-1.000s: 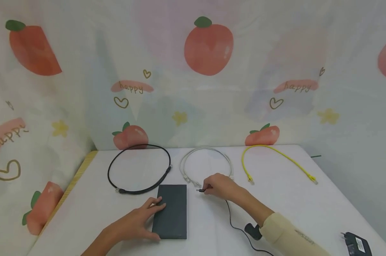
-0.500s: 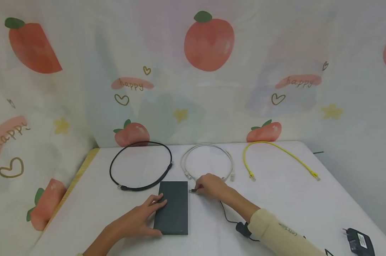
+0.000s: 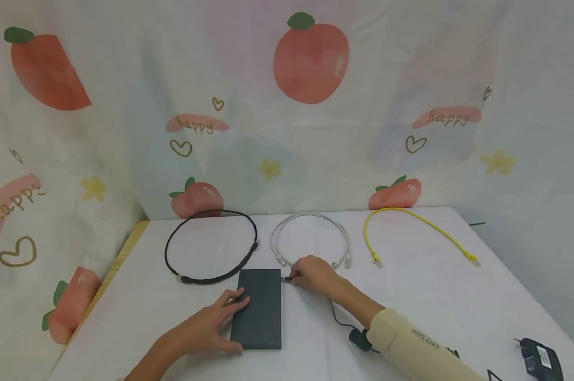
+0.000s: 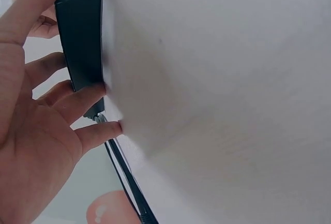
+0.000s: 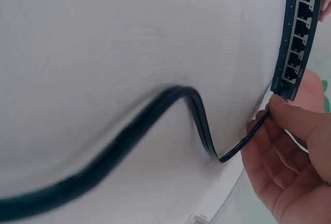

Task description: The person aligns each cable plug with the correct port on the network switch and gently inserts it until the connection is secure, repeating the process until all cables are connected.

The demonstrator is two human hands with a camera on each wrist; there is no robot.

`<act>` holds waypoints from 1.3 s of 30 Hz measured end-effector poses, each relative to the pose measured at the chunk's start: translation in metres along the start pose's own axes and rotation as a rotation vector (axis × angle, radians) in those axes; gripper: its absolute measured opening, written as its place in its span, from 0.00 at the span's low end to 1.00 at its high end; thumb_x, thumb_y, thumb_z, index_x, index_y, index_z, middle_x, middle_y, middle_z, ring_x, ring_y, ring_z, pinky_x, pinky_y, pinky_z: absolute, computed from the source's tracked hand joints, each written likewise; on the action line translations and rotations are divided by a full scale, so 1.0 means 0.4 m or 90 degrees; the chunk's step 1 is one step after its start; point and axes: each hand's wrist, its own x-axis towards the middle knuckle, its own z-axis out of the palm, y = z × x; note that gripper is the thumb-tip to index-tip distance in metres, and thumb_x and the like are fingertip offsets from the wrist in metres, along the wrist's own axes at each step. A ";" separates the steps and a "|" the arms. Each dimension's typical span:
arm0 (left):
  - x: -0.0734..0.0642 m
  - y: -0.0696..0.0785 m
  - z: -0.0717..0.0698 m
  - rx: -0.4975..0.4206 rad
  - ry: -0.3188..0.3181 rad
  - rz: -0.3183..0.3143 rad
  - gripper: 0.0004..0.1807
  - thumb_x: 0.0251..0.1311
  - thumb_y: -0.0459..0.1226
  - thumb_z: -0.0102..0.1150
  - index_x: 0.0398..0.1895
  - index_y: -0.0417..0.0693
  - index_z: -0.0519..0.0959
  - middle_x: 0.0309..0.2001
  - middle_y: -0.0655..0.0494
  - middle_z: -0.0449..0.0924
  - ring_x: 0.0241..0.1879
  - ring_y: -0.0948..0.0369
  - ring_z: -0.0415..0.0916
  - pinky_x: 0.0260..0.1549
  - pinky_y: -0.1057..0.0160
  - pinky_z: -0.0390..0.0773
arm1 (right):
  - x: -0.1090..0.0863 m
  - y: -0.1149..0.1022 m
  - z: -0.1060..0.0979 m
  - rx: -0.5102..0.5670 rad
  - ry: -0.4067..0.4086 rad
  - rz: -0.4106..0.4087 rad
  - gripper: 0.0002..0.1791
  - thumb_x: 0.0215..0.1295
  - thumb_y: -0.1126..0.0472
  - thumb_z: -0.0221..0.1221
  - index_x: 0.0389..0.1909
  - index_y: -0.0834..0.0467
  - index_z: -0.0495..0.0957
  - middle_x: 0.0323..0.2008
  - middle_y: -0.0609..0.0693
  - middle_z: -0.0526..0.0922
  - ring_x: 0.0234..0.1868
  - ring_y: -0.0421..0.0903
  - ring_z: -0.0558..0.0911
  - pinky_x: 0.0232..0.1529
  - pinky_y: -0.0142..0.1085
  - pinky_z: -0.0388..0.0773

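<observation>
A dark network switch point(image 3: 263, 312) lies flat on the white table. In the right wrist view its side shows a row of ports point(image 5: 298, 40). My left hand point(image 3: 198, 330) rests against the switch's left side, fingers spread, with the thumb near its front corner. With thumb and fingertips my right hand point(image 3: 315, 275) pinches the black power plug point(image 3: 285, 279) by the switch's right side, near the far end. Fingers cover most of the plug in the right wrist view, so I cannot tell whether its tip is inside the socket. The black cord point(image 5: 116, 149) trails from that hand.
Behind the switch lie a coiled black network cable point(image 3: 215, 280), a white one point(image 3: 310, 214) and a yellow one point(image 3: 425, 227). A black power adapter point(image 3: 541, 360) sits at the right front. A black cylindrical lump point(image 3: 360, 339) on the cord lies by the right sleeve.
My right hand has moved left with the plug, from a gap beside the switch up to its right side. The left hand keeps its place on the switch.
</observation>
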 end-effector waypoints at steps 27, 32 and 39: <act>-0.005 0.005 -0.001 -0.015 0.006 0.003 0.50 0.46 0.63 0.64 0.71 0.52 0.60 0.71 0.53 0.49 0.64 0.51 0.61 0.54 0.47 0.69 | 0.007 0.010 0.007 0.003 0.018 -0.031 0.03 0.56 0.65 0.65 0.32 0.58 0.85 0.31 0.48 0.85 0.33 0.41 0.81 0.35 0.34 0.78; 0.000 0.007 0.000 -0.011 0.005 0.001 0.50 0.46 0.63 0.64 0.71 0.52 0.61 0.71 0.53 0.49 0.64 0.51 0.60 0.55 0.49 0.69 | 0.009 0.010 0.008 0.001 0.019 -0.031 0.04 0.56 0.66 0.65 0.32 0.59 0.85 0.31 0.48 0.85 0.34 0.41 0.81 0.36 0.34 0.78; 0.002 0.009 -0.004 -0.004 -0.004 0.000 0.50 0.45 0.60 0.67 0.70 0.50 0.61 0.71 0.52 0.49 0.65 0.50 0.58 0.56 0.50 0.68 | 0.009 0.001 0.016 -0.024 0.019 -0.042 0.04 0.57 0.67 0.64 0.33 0.60 0.84 0.31 0.49 0.83 0.36 0.45 0.81 0.38 0.36 0.78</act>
